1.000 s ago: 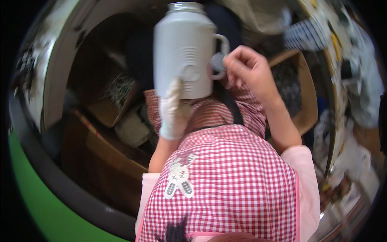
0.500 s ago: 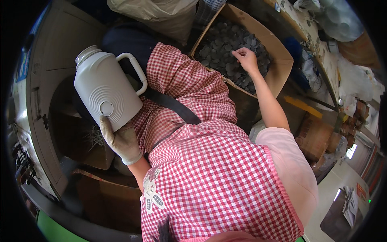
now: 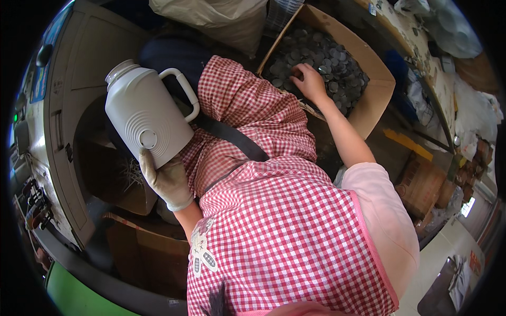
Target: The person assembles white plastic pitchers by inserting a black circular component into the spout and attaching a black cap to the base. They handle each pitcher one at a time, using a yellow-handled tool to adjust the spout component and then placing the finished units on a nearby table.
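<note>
A pale grey plastic jug body (image 3: 150, 113) with a loop handle and a round recess in ribbed rings lies tilted over my lap. Its base rests in my left hand (image 3: 167, 181), which wears a soiled light glove, the thumb pressed on the wall below the recess. My bare right hand (image 3: 308, 83) is at the near left part of a cardboard box (image 3: 380, 95), over a heap of small dark grey discs (image 3: 340, 66). Its fingers are drawn together; whether a disc is between them is hidden.
A large whitish sack (image 3: 216, 21) stands beyond my knees. To the left is a grey machine panel (image 3: 66, 131), with an open carton holding thin white strips (image 3: 132, 174) beside it. A cluttered workbench edge (image 3: 416, 42) runs along the right; a brown carton (image 3: 419, 181) sits below.
My right hand has moved left across the discs, toward the box's near left side. The left hand keeps its hold on the jug body. The whole view has shifted slightly.
</note>
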Tool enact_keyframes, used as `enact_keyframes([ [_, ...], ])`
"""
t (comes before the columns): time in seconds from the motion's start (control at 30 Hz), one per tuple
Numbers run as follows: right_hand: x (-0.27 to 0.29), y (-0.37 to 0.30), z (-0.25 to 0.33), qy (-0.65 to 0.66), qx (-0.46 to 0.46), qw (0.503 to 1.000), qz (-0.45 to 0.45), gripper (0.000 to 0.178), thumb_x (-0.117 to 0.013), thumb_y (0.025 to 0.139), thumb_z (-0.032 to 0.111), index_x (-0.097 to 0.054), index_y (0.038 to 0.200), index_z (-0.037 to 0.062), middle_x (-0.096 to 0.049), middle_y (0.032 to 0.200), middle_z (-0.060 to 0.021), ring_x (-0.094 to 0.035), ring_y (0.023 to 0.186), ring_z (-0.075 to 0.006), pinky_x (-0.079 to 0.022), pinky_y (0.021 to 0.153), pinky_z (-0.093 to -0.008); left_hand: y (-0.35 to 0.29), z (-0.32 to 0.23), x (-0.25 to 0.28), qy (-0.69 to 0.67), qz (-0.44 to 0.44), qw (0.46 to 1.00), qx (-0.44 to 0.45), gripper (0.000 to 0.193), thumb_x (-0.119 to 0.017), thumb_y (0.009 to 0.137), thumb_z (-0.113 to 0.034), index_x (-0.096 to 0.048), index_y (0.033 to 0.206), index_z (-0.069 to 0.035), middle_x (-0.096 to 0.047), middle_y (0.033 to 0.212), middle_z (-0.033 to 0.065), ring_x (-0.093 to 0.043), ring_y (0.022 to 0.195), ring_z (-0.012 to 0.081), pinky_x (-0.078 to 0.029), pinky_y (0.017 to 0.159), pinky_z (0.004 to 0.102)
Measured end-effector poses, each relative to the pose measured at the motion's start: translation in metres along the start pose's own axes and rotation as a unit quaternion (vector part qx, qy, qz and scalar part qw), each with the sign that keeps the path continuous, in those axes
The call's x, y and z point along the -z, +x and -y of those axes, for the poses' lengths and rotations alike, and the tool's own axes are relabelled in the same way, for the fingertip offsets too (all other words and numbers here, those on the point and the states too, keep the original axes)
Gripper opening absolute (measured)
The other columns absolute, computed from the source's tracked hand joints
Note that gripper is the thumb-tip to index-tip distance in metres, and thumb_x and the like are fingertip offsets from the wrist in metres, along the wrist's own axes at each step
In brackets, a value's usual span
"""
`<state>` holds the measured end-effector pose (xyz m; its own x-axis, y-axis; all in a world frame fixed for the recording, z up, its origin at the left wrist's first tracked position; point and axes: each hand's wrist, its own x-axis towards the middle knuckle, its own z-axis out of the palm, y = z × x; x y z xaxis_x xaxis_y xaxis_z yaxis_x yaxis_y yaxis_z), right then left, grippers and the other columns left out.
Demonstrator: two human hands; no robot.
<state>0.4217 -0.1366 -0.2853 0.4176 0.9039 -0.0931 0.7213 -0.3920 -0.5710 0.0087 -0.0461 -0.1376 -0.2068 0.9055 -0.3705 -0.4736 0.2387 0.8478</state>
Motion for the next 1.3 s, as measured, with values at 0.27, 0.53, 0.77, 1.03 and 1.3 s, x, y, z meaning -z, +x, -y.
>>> enact_keyframes([
  [0.27, -0.015, 0.012, -0.007, -0.064, 0.012, 0.998, -0.010, 0.027, -0.080, 0.087, 0.020, -0.074, 0.112, 0.0120, -0.069, 0.100, -0.0085, -0.070, 0.090, -0.0273, -0.054, 0.076, -0.0399, -0.003, -0.006, -0.005, -0.076, 0.031, 0.996, 0.026, 0.046, -0.061, 0.102, -0.026, -0.055, 0.138, 0.002, -0.058, 0.138, 0.0153, -0.058, 0.127, 0.0231, -0.049, 0.107, 0.0432],
  [0.53, 0.024, 0.007, -0.046, 0.377, -0.277, 0.883, -0.039, 0.030, -0.077, 0.095, 0.019, -0.073, 0.116, -0.0017, -0.076, 0.098, -0.0053, -0.071, 0.080, -0.0106, -0.053, 0.066, -0.0221, -0.006, -0.003, -0.012, -0.008, 0.003, 1.000, 0.016, 0.047, -0.058, 0.102, -0.026, -0.052, 0.139, 0.003, -0.058, 0.138, 0.0175, -0.058, 0.127, 0.0253, -0.048, 0.109, 0.0445],
  [0.77, 0.014, 0.004, -0.021, 0.078, -0.134, 0.988, -0.008, 0.021, -0.078, 0.091, 0.015, -0.074, 0.107, 0.0026, -0.076, 0.092, -0.0080, -0.070, 0.079, -0.0127, -0.055, 0.069, -0.0284, -0.003, -0.001, -0.003, 0.015, 0.014, 1.000, 0.004, 0.048, -0.058, 0.102, -0.026, -0.052, 0.140, 0.003, -0.058, 0.139, 0.0168, -0.058, 0.127, 0.0250, -0.050, 0.108, 0.0436],
  [1.03, -0.015, 0.000, 0.000, -0.072, 0.031, 0.995, 0.064, 0.025, -0.077, 0.085, 0.019, -0.077, 0.107, 0.0078, -0.072, 0.102, -0.0145, -0.070, 0.098, -0.0356, -0.055, 0.085, -0.0419, 0.001, 0.011, 0.014, -0.011, 0.061, 0.998, -0.007, 0.044, -0.060, 0.103, -0.024, -0.053, 0.138, 0.002, -0.058, 0.141, 0.0156, -0.058, 0.128, 0.0229, -0.051, 0.106, 0.0381],
  [1.3, 0.048, 0.010, 0.057, 0.467, -0.211, 0.856, 0.064, 0.026, -0.069, 0.101, 0.022, -0.075, 0.117, 0.0019, -0.076, 0.098, -0.0054, -0.070, 0.081, -0.0110, -0.055, 0.069, -0.0230, -0.007, 0.000, 0.002, -0.101, 0.112, 0.988, 0.026, 0.035, -0.057, 0.105, -0.021, -0.056, 0.134, -0.001, -0.063, 0.133, 0.0120, -0.060, 0.124, 0.0219, -0.049, 0.107, 0.0391],
])
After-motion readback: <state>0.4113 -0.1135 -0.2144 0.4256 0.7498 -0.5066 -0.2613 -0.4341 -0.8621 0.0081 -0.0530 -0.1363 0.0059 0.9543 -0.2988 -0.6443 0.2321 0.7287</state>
